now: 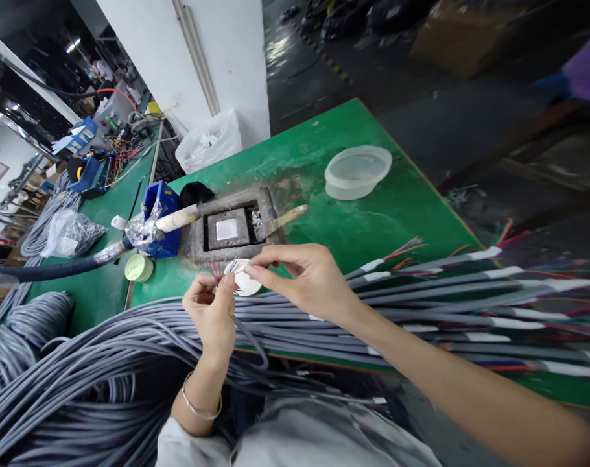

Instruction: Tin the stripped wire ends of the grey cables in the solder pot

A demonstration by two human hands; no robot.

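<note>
Across the middle of the scene spreads a green desk [406,207], its far side beside a white pillar [236,58]. Along its near edge runs a thick bundle of grey cables [144,318], sweeping from the left to the right, where many ends show coloured wires and white sleeves. Toward the desk's centre sits a square, grimy block [270,201] with a recessed middle, and beyond it, by the pillar, a white plastic bag [212,143]. Over the near part of the desk are the two hands: the left hand [214,318] grips a stripped cable end between thumb and fingers, while the right hand [307,279] has thumb and forefinger pinched together at the wire tips; what exactly lies between them is too small to tell. A clear tub [334,189] stands at the far right, and a blue bin [166,243] left of the block. Just behind the fingertips lies a white round dish [246,285]; farther left is a pale green cup [138,267]. Smallest, the thin coloured wires [216,269] fan out above the left hand, in front of the block.
</note>
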